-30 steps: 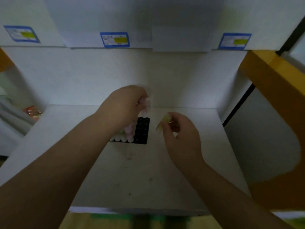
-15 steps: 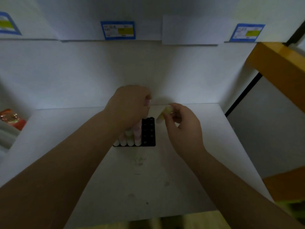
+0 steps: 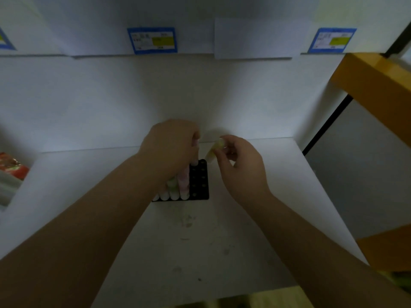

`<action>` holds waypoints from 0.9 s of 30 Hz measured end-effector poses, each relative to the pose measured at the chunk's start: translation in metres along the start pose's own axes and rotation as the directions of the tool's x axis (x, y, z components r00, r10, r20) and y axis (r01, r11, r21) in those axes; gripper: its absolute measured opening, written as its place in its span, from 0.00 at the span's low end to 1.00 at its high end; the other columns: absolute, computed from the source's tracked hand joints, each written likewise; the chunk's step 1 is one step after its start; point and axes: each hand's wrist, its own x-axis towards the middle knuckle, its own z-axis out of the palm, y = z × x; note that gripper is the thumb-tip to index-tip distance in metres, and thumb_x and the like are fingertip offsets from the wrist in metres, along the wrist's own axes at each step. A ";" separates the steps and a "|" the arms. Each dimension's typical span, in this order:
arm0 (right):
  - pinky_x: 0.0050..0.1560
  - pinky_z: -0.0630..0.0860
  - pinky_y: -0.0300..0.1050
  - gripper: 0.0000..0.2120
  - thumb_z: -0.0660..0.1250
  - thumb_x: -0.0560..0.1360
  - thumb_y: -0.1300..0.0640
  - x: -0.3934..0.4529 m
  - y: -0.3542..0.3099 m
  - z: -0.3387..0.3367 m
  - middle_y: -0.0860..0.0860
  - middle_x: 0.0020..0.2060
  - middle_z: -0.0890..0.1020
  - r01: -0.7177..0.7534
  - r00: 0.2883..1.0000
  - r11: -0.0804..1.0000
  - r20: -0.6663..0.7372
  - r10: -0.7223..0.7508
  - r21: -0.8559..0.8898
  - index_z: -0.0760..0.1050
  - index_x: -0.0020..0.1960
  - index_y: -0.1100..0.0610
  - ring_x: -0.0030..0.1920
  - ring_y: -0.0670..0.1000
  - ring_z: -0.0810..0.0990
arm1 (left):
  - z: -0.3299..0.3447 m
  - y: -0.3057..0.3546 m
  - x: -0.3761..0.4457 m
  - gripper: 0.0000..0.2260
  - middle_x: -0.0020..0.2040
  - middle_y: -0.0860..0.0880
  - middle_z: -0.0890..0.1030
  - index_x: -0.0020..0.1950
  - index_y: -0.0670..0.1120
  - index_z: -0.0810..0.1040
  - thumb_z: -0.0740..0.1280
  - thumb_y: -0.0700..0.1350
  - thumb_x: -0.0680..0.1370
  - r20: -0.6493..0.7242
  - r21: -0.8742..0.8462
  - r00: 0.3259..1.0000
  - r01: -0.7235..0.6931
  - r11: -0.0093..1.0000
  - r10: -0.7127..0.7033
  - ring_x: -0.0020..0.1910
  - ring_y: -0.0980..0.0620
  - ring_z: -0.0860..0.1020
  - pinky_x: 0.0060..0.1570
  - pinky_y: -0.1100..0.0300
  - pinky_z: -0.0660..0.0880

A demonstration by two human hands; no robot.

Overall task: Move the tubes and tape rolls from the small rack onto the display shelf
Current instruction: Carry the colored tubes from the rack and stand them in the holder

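A black pegged rack [image 3: 200,183] lies on the white display shelf [image 3: 200,241] near the back wall. Several pastel tubes [image 3: 178,190], pink, green and white, stand upright in its left half; the right half shows bare pegs. My left hand [image 3: 171,147] is curled over the tops of the tubes and grips a pink tube [image 3: 195,152] at the rack's far edge. Just right of the rack's far corner, my right hand [image 3: 238,163] pinches a pale yellow tube [image 3: 213,150], tilted and held off the shelf.
The shelf has a white back wall and side panels. Blue and yellow price labels [image 3: 153,40] hang on the edge of the shelf above. A red packet [image 3: 11,167] lies in the bay to the left. An orange frame [image 3: 378,85] stands at the right.
My right hand has carried the yellow tube up and back, closer to my left hand. My left hand keeps gripping the tubes in the rack. My head has shifted, so the view differs.
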 end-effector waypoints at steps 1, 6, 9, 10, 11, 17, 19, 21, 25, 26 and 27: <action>0.49 0.71 0.25 0.10 0.67 0.78 0.58 0.002 0.000 0.001 0.45 0.47 0.80 0.014 1.000 1.000 0.005 -0.014 -0.023 0.78 0.60 0.56 0.46 0.41 0.79 | -0.001 0.001 0.001 0.09 0.50 0.49 0.81 0.54 0.47 0.80 0.71 0.46 0.74 0.008 0.029 1.000 -0.005 1.000 0.004 0.50 0.48 0.78 0.54 0.52 0.76; 0.50 0.73 0.29 0.09 0.66 0.79 0.57 0.011 0.000 0.005 0.45 0.47 0.80 0.055 0.993 0.995 0.106 -0.046 -0.084 0.78 0.58 0.55 0.47 0.43 0.78 | 0.000 0.001 0.005 0.11 0.53 0.49 0.81 0.57 0.48 0.80 0.71 0.47 0.75 0.004 0.065 1.000 0.007 0.998 -0.007 0.53 0.48 0.78 0.55 0.55 0.73; 0.52 0.76 0.42 0.07 0.65 0.79 0.59 0.017 -0.001 0.007 0.48 0.48 0.82 0.119 0.981 0.986 0.165 -0.099 -0.115 0.79 0.55 0.55 0.49 0.48 0.79 | 0.005 -0.002 0.006 0.11 0.52 0.50 0.81 0.56 0.49 0.80 0.71 0.47 0.75 -0.016 0.078 1.000 -0.006 0.997 0.007 0.51 0.50 0.77 0.53 0.57 0.70; 0.51 0.75 0.40 0.07 0.65 0.78 0.59 0.018 -0.003 0.007 0.49 0.49 0.82 0.142 0.976 0.982 0.182 -0.118 -0.124 0.79 0.55 0.55 0.49 0.48 0.79 | 0.006 -0.002 0.006 0.10 0.50 0.50 0.81 0.55 0.49 0.80 0.71 0.47 0.75 -0.029 0.079 0.999 -0.012 0.997 0.014 0.49 0.50 0.77 0.51 0.57 0.68; 0.49 0.74 0.37 0.08 0.65 0.78 0.60 0.020 -0.004 0.006 0.49 0.49 0.82 0.158 0.971 0.978 0.203 -0.130 -0.133 0.79 0.55 0.56 0.48 0.47 0.78 | 0.006 -0.002 0.007 0.08 0.48 0.50 0.80 0.54 0.50 0.80 0.71 0.47 0.75 -0.036 0.089 0.999 -0.016 0.996 0.019 0.48 0.50 0.77 0.50 0.57 0.68; 0.45 0.76 0.45 0.05 0.65 0.76 0.60 0.033 -0.009 0.009 0.51 0.43 0.81 0.183 0.948 0.959 0.298 -0.113 -0.218 0.79 0.48 0.57 0.44 0.50 0.78 | 0.001 -0.001 0.008 0.03 0.40 0.53 0.77 0.48 0.51 0.80 0.69 0.48 0.75 -0.002 0.078 1.000 -0.027 0.997 0.028 0.42 0.51 0.75 0.46 0.57 0.66; 0.44 0.78 0.53 0.04 0.65 0.76 0.59 0.037 -0.007 0.010 0.52 0.41 0.80 0.203 0.939 0.950 0.323 -0.120 -0.238 0.78 0.46 0.58 0.42 0.51 0.78 | 0.000 -0.003 0.008 0.03 0.40 0.52 0.77 0.47 0.52 0.80 0.68 0.48 0.76 0.002 0.054 1.000 -0.026 0.998 0.026 0.43 0.51 0.75 0.47 0.56 0.67; 0.43 0.78 0.54 0.05 0.64 0.76 0.58 0.036 -0.004 0.009 0.52 0.40 0.80 0.210 0.935 0.950 0.331 -0.126 -0.231 0.78 0.46 0.57 0.41 0.52 0.78 | 0.002 -0.004 0.007 0.03 0.40 0.52 0.77 0.47 0.52 0.80 0.67 0.48 0.76 -0.027 0.058 0.998 -0.046 0.997 0.048 0.43 0.50 0.76 0.46 0.56 0.66; 0.45 0.78 0.52 0.05 0.64 0.76 0.58 0.032 -0.001 0.011 0.51 0.42 0.82 0.211 0.941 0.956 0.306 -0.142 -0.205 0.78 0.47 0.55 0.43 0.51 0.79 | 0.005 -0.003 0.007 0.03 0.39 0.51 0.77 0.43 0.50 0.79 0.67 0.48 0.75 -0.027 0.108 0.998 -0.047 0.993 0.051 0.43 0.50 0.76 0.47 0.55 0.68; 0.45 0.78 0.52 0.05 0.64 0.76 0.58 0.032 -0.001 0.011 0.51 0.42 0.82 0.210 0.942 0.956 0.303 -0.143 -0.203 0.78 0.47 0.55 0.43 0.51 0.79 | 0.005 -0.003 0.007 0.03 0.39 0.51 0.76 0.43 0.50 0.78 0.67 0.48 0.75 -0.032 0.094 0.999 -0.041 0.995 0.044 0.42 0.50 0.75 0.47 0.55 0.67; 0.45 0.78 0.52 0.05 0.64 0.75 0.58 0.032 -0.001 0.011 0.51 0.42 0.82 0.206 0.943 0.958 0.303 -0.139 -0.202 0.78 0.47 0.55 0.43 0.51 0.79 | 0.005 -0.002 0.006 0.03 0.38 0.51 0.76 0.42 0.50 0.78 0.66 0.47 0.75 -0.042 0.078 0.998 -0.036 0.996 0.040 0.42 0.50 0.75 0.47 0.56 0.67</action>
